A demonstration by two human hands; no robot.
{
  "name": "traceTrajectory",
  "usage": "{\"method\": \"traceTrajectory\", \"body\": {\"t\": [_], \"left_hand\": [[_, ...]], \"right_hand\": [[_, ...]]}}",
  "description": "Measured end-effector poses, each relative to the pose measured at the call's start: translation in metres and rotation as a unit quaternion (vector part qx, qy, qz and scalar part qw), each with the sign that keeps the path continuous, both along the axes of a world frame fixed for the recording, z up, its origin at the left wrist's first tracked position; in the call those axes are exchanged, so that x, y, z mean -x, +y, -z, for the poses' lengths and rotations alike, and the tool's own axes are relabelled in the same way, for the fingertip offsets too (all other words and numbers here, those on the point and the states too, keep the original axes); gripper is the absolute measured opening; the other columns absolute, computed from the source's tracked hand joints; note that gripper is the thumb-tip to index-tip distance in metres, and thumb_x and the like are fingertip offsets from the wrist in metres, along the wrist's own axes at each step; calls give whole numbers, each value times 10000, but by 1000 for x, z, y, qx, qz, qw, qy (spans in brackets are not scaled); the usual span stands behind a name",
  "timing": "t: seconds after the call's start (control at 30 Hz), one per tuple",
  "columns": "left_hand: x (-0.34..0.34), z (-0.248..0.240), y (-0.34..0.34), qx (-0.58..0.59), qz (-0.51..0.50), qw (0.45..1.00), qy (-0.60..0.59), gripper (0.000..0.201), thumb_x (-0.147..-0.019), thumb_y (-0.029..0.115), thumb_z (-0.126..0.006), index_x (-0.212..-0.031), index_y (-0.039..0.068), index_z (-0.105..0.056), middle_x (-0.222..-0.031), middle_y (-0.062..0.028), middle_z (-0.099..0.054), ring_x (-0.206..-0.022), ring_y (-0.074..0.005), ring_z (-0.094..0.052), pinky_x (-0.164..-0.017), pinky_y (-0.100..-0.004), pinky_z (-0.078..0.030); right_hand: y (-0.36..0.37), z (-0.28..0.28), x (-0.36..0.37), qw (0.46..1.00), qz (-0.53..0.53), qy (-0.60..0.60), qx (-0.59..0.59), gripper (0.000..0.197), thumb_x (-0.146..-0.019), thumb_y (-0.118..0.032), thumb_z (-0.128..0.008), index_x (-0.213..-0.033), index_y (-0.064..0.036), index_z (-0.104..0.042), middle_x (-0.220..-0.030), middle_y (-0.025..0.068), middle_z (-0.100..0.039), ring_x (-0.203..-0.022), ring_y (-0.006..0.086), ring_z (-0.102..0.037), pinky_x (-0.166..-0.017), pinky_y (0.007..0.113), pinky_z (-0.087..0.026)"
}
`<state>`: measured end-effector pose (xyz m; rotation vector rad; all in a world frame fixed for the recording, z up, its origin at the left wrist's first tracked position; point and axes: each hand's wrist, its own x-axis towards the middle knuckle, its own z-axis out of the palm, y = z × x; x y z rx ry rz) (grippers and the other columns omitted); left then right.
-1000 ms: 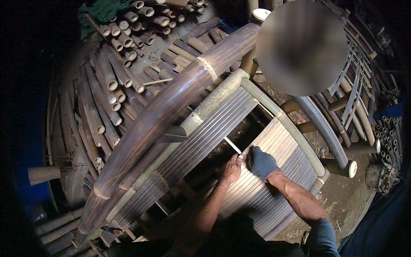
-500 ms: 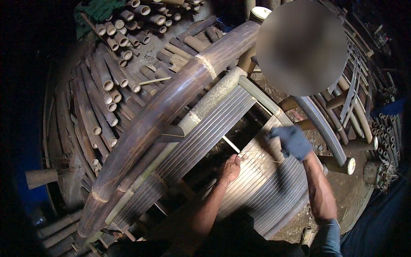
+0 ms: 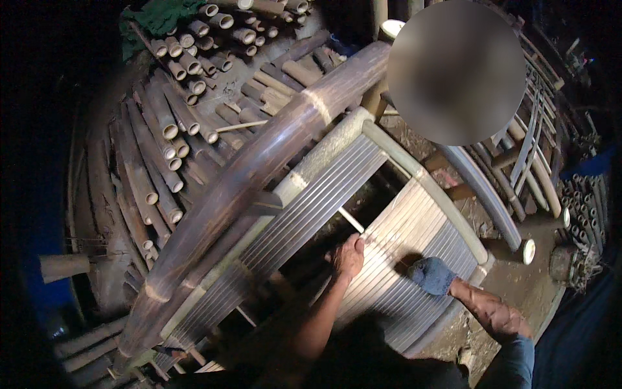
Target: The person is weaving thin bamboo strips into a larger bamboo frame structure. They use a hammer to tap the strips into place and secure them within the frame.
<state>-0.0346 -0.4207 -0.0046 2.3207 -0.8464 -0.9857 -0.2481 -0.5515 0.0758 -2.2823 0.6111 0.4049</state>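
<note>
My bare left hand (image 3: 348, 258) is closed at the inner edge of a bamboo slat panel (image 3: 405, 217), its fingertips pinched where a thin pale rod (image 3: 352, 220) meets the slats. The rod crosses the dark gap to a second slat panel (image 3: 330, 185). My right hand (image 3: 433, 275), in a blue-grey glove, is closed in a fist above the first panel. Whatever that fist holds is too small or hidden to make out. Round the panels runs a bamboo pole frame (image 3: 447, 201), with a thick dark bamboo pole (image 3: 243, 155) along its far left side.
Cut bamboo poles (image 3: 165, 123) are heaped at the left and far side, with a green cloth (image 3: 146, 29) above. A curved bamboo pole (image 3: 483, 194) stands to the right, beyond the frame. A blurred round patch covers the upper right. Bundled thin tubes (image 3: 583, 201) lie farther right.
My gloved right hand has come down toward me, away from my left hand. Thin strands seen between the hands before no longer show clearly. My left hand stays at the panel's edge.
</note>
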Motion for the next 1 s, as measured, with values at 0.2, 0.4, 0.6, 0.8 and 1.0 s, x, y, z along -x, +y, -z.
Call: {"method": "traceTrajectory", "body": {"t": [0.2, 0.4, 0.6, 0.8, 1.0], "left_hand": [[-33, -26, 82, 256, 54, 963, -59, 300, -840, 61, -561, -1139, 31, -573, -1106, -152, -561, -1050, -331, -532, -910, -400, -431], [-101, -76, 250, 170, 363, 913, -73, 324, -802, 47, -581, -1126, 48, -576, -1123, -111, -547, -1053, -301, -513, -898, -382, -427], [-121, -80, 300, 126, 533, 826, -133, 308, -768, 144, -631, -1066, 75, -590, -1042, -68, -543, -1030, -246, -505, -848, -369, -414], [-96, -39, 333, 176, 533, 797, -222, 110, -756, 132, -566, -841, 66, -589, -895, -70, -530, -940, -240, -514, -769, -371, -413], [-86, -26, 350, 192, 469, 818, -271, 54, -771, 110, -560, -792, 62, -576, -873, -104, -545, -924, -265, -520, -760, -394, -413]], "right_hand": [[17, 49, 53, 969, 174, -44, -169, 264, -885, -217, -502, -1028, -25, -613, -1037, 149, -652, -930, 328, -618, -855, 361, -491], [9, 29, 162, 804, 573, -100, -126, 377, -951, -300, -488, -1043, 31, -643, -910, 97, -683, -843, 195, -635, -785, 359, -505], [99, -65, 137, 806, 409, 290, 314, 532, -799, -281, -625, -1232, -5, -489, -1293, 263, -456, -1105, 437, -512, -899, 474, -445], [169, -64, 27, 881, 361, 104, 289, 459, -785, -252, -647, -1172, -23, -554, -1231, 178, -538, -1088, 380, -547, -920, 421, -448], [266, -52, -52, 957, 198, 41, 207, 418, -766, -264, -646, -1095, -13, -582, -1146, 206, -556, -1039, 389, -559, -921, 425, -455]]}}
